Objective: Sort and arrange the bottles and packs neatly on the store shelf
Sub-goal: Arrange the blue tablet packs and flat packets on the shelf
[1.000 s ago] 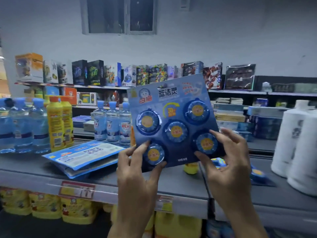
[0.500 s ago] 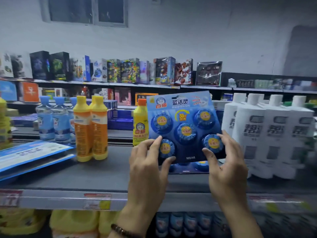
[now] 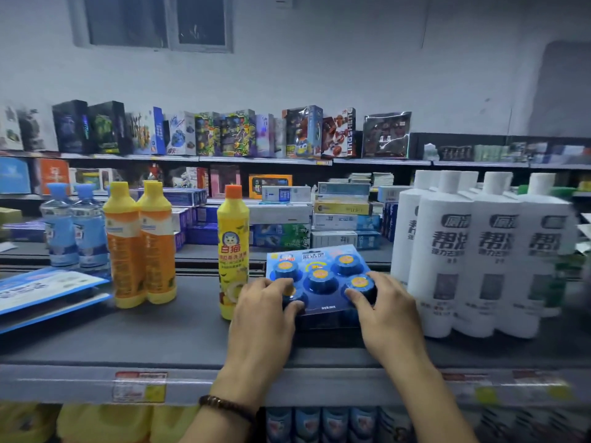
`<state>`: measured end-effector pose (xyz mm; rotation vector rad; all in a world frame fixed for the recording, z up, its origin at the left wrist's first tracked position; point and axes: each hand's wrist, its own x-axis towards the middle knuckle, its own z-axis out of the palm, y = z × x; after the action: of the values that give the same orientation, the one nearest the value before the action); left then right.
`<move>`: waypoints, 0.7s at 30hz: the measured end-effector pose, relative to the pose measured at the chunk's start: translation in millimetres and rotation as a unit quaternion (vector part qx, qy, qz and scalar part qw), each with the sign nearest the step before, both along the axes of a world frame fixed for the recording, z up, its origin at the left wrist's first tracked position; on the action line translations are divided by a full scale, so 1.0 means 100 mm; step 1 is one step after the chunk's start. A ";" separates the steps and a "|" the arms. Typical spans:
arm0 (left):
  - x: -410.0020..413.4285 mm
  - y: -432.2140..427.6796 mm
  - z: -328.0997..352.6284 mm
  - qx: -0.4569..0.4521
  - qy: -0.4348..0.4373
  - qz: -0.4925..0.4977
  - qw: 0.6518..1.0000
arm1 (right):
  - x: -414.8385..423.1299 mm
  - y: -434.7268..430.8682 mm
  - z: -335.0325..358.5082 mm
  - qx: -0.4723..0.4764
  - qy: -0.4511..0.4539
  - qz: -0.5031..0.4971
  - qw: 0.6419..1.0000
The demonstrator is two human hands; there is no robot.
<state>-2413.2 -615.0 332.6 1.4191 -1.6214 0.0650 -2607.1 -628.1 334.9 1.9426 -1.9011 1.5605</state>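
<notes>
A blue blister pack (image 3: 319,270) with several round blue tablets lies nearly flat on top of another blue pack (image 3: 326,321) on the grey shelf (image 3: 153,340). My left hand (image 3: 265,318) grips its left front corner, fingers curled over the card. My right hand (image 3: 387,311) grips its right front corner the same way. A yellow bottle with an orange cap (image 3: 232,247) stands just left of the pack. Several white bottles (image 3: 476,254) stand in a row to its right.
Two orange-yellow bottles (image 3: 140,244) and clear blue water bottles (image 3: 75,228) stand further left. Flat blue packs (image 3: 41,292) lie at the shelf's left end. Boxes fill the back shelves (image 3: 339,215). Price tags (image 3: 139,386) line the shelf's front edge.
Both hands lowered the blue pack from upright in front of me down onto the stack on the shelf, tilting it flat. The view shifted right along the shelf.
</notes>
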 end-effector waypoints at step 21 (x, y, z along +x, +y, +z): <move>0.05 -0.02 -0.14 0.015 -0.020 0.038 0.999 | 0.05 -0.03 -0.08 0.098 0.087 -0.042 0.990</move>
<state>-2408.5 -617.2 319.0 1.5102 -1.6073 0.1144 -2601.8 -631.1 327.0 1.9645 -2.1010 1.1801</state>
